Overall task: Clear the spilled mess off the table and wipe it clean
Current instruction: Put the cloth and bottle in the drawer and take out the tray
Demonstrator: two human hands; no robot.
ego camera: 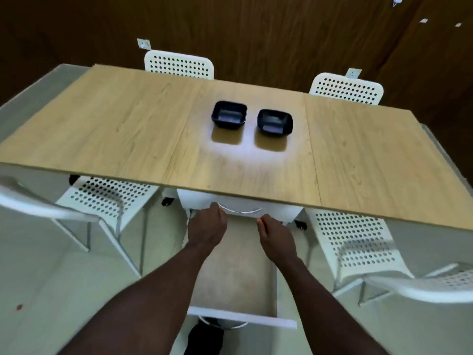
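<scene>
Two dark square bowls, one on the left (229, 115) and one on the right (275, 122), stand side by side on the wooden table (122, 124); both look empty. A pale sheen lies on the tabletop in front of them. Under the table's near edge is a white drawer front (276, 211) with a curved metal handle (242, 210). My left hand (207, 225) is curled at the handle's left end. My right hand (275, 235) reaches the drawer front's lower edge; its fingertips are hidden beneath it. A lower drawer (234, 272) is pulled out below my forearms.
White perforated chairs stand at the near left (107, 198), the near right (355, 242) and behind the table (179, 64), (346, 88). The open drawer's white front panel (256, 320) juts toward me. A dark wood wall is behind.
</scene>
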